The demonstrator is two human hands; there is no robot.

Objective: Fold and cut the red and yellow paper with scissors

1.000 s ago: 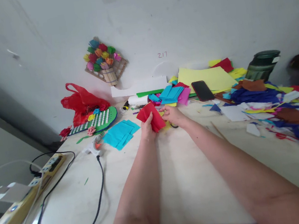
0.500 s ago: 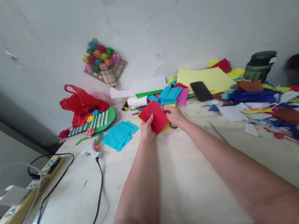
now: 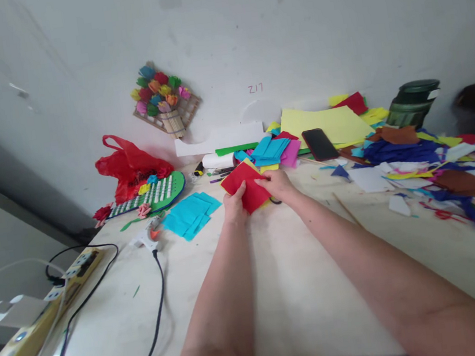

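A square piece of red paper (image 3: 247, 187) is held above the middle of the table, with a yellow edge of another sheet showing behind it. My left hand (image 3: 234, 203) grips its lower left side, thumb on the red face. At the right edge, my right hand (image 3: 277, 184) pinches the paper between thumb and fingers. Part of a dark ring-shaped handle shows just below my right hand; the rest is hidden. Blue paper pieces (image 3: 190, 213) lie fanned out left of my hands.
A glue gun (image 3: 148, 236) with a black cord lies at the left, near a power strip (image 3: 49, 311). Behind stand a red plastic bag (image 3: 130, 163) and a green decorated craft (image 3: 164, 190). A phone (image 3: 319, 144), a green jar (image 3: 414, 105) and heaped paper scraps (image 3: 438, 175) fill the right.
My right thumb has moved inward onto the red face. The red sheet has shifted slightly against the yellow one, so more yellow shows along the upper edge.
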